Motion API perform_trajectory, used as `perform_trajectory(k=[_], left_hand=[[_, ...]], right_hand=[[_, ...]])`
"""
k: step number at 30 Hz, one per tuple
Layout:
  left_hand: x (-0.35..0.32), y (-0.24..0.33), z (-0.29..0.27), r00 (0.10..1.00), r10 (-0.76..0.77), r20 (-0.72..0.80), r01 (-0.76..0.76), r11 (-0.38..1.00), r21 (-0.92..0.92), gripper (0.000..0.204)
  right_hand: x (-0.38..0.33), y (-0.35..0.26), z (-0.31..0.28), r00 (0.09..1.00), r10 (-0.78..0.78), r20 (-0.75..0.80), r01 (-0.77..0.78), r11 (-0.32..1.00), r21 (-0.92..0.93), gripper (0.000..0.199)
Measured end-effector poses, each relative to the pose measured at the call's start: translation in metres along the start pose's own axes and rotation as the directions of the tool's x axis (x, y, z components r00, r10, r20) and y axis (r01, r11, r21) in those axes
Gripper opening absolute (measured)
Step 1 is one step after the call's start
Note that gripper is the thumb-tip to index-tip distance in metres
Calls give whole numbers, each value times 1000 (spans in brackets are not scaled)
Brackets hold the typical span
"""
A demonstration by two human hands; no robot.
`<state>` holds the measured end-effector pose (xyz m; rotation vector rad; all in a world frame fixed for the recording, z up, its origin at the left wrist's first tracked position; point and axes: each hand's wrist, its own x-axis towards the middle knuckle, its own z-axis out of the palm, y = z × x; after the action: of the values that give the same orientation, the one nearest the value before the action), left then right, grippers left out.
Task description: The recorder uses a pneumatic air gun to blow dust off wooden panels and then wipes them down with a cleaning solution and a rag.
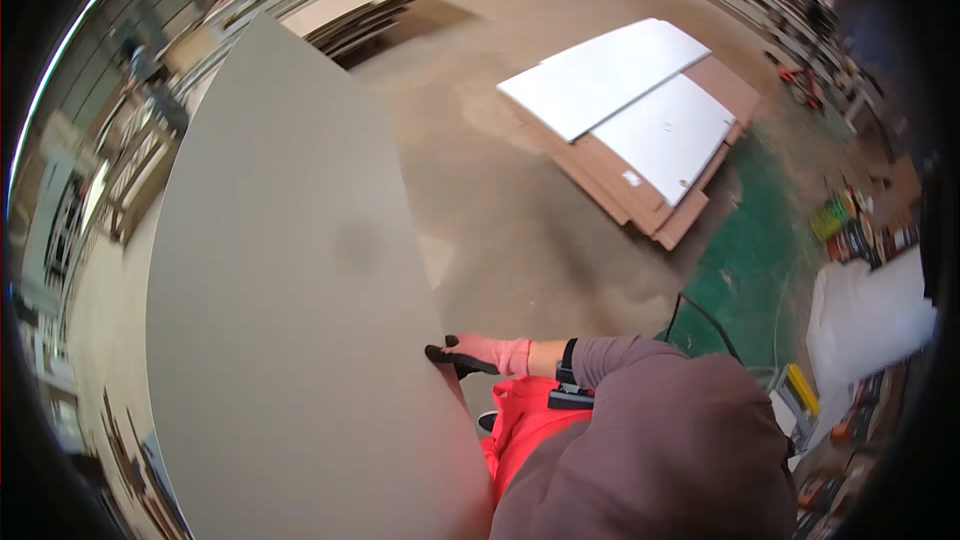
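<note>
A large flat grey panel [290,270] fills the left and middle of the head view, tilted, its long right edge running down beside my body. My right hand [470,353], in a pink glove with black fingertips, grips that edge. Its dark fingertip part lies over the face of the panel, while the other fingers are partly hidden. I cannot see my left hand. Below my right arm hangs a red apron [525,420], close to the panel's edge.
On the floor ahead right lies a stack of brown boards [610,180] topped with white panels [625,75]. More stacked boards [365,0] stand far left. A person [150,75] is near the left wall. At right are a green mat [750,250], a black cable [710,318] and white wrapping [870,310].
</note>
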<state>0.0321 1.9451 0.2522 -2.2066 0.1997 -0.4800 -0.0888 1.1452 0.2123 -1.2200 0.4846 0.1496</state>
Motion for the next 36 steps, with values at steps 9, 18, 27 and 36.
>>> perform_trajectory(k=[9, 18, 27, 36], left_hand=[[142, 137, -146, 958, 186, -220, -202, 978, -54, 32], [135, 324, -360, 908, 258, -330, -313, 941, -128, 34], [131, 514, -538, 867, 340, -364, -432, 877, -211, 37], [146, 725, -740, 843, 398, -361, -512, 801, -312, 39]], right_hand=[[-144, 19, -160, 955, -67, -290, 120, 978, 170, 41], [-375, 23, -355, 698, 19, -715, 212, 949, 233, 35], [-509, 49, -510, 524, 108, -845, 328, 890, 318, 32], [-588, 39, -671, 405, 132, -905, 377, 877, 297, 31]])
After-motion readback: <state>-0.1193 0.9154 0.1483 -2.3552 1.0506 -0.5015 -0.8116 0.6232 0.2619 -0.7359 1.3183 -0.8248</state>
